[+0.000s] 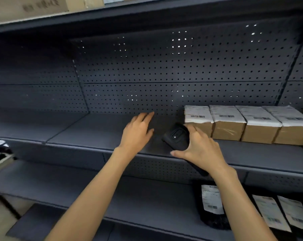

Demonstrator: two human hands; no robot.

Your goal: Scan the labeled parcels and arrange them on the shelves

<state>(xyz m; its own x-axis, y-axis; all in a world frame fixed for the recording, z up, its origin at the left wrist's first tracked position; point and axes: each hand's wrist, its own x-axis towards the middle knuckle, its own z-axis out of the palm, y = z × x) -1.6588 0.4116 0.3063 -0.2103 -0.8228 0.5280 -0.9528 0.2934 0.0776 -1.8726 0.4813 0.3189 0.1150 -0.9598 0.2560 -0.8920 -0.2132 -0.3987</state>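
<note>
On the middle shelf of a dark grey metal shelving unit [95, 134] with a perforated back panel [164, 70], a row of four brown cardboard parcels [243, 131] stands at the right, side by side and touching, each topped with a white printed barcode label [197, 114]. Just left of the row, the person's right hand [201, 150] grips a black handheld barcode scanner [177, 136], fingers curled over its head, handle running down past the shelf edge. Beside it, the left hand [138, 131] reaches over the bare shelf surface with fingers straight and relaxed, holding nothing. Below, on the lower shelf at the right, flat black mailer bags [215, 220] with white labels lie in a row. Above, on the top shelf at the left, sits a pale cardboard box [28, 7].
</note>
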